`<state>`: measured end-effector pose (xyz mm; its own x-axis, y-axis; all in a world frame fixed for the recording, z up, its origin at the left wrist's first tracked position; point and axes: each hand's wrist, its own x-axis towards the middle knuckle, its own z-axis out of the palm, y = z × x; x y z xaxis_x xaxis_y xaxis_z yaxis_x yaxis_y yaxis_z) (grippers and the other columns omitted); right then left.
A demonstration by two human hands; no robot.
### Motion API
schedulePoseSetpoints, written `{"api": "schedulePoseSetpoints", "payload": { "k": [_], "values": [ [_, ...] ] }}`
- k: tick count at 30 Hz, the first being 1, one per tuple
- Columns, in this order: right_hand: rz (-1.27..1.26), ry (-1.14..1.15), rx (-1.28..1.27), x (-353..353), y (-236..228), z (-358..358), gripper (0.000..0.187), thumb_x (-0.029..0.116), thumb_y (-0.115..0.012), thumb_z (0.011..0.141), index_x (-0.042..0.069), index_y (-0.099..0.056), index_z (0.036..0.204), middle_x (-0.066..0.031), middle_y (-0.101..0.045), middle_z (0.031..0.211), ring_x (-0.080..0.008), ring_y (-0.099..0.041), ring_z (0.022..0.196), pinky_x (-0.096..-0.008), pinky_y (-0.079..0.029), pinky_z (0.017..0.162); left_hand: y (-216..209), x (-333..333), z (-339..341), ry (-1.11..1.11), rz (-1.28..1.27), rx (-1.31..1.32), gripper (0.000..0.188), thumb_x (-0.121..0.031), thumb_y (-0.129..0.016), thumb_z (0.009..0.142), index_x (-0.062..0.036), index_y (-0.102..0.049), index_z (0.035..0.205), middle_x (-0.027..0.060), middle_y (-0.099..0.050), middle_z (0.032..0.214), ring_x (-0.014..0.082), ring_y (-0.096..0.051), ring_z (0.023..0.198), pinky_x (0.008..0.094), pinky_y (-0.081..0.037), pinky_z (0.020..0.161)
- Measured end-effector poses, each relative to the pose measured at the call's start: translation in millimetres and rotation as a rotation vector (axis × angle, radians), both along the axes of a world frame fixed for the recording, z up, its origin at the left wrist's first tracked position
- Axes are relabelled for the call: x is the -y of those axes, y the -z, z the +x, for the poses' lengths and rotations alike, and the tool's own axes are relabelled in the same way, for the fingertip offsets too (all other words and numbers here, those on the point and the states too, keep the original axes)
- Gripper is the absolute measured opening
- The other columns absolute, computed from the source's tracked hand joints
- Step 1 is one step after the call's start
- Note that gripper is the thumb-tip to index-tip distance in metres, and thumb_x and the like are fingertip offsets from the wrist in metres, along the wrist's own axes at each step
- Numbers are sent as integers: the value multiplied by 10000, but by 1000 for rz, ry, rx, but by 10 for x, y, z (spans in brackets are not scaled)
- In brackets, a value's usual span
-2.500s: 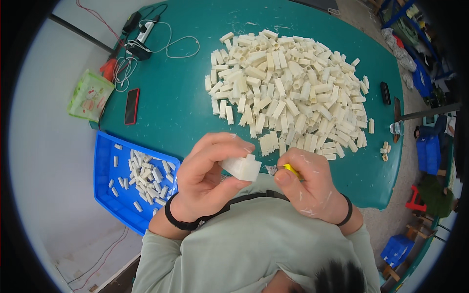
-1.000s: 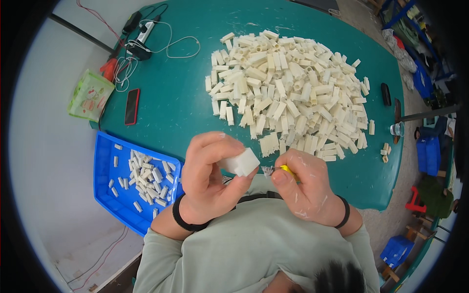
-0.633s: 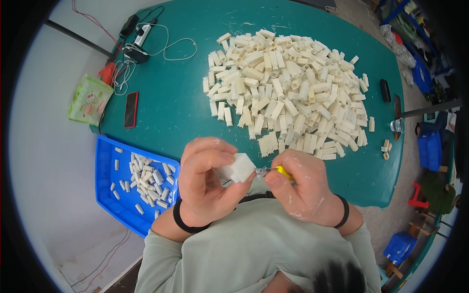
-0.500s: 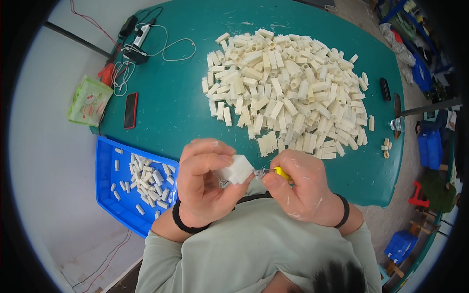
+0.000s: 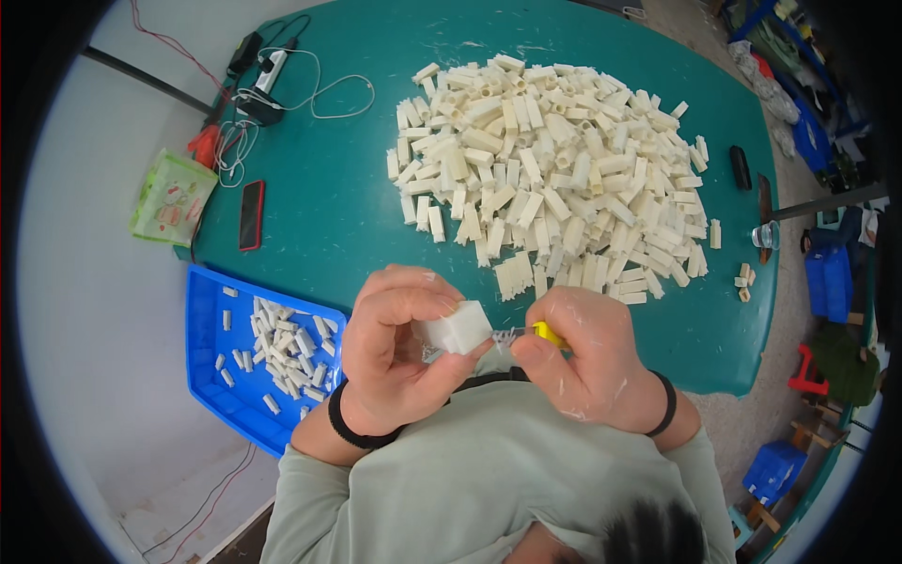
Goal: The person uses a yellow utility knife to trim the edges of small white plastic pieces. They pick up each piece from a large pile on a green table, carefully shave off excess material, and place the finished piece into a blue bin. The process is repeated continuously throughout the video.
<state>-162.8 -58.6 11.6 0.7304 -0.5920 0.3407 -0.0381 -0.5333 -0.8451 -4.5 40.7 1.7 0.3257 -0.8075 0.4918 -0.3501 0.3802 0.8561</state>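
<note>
My left hand (image 5: 399,348) is closed round a white block-shaped plastic piece (image 5: 458,328), thumb below and fingers above. In my closed right hand (image 5: 587,357) is a yellow-handled cutting tool (image 5: 551,335), most of its handle hidden by the fingers. Its thin metal end points left toward the piece's right edge, with pale curled shavings around it. Whether the metal touches the piece I cannot tell. White shavings stick to both hands. Beyond them lies a large heap of cream-coloured hollow plastic pieces (image 5: 554,169).
A blue tray (image 5: 209,376) with several small white pieces sits at left on the green table (image 5: 319,216). Further back are a red-edged phone (image 5: 251,215), a green bag (image 5: 172,195) and a power strip (image 5: 271,70) with cables. A clear cup (image 5: 763,237) stands at right.
My right hand has shifted slightly right with the yellow-handled cutting tool, showing more of its metal. The white piece in my left hand has turned a little.
</note>
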Motion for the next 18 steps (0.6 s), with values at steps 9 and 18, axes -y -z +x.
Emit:
{"api": "schedulePoseSetpoints", "payload": {
  "k": [9,18],
  "values": [
    [-38,-18,-5,-5,18,-1,318,276,-664,811,44,-485,689,-74,-452,540,-234,-448,428,-320,-323,383,-9,-7,4,4,-7,-19,424,71,-721,624,-17,-517,985,116,-516,960,184,-537,820,266,-444,697],
    [-77,50,-7,41,29,2,323,274,-663,809,39,-492,668,-76,-443,542,-241,-436,432,-318,-322,395,-36,-16,14,158,9,107,334,10,-724,658,-18,-552,943,129,-554,940,222,-563,803,290,-453,651]
  ]
}}
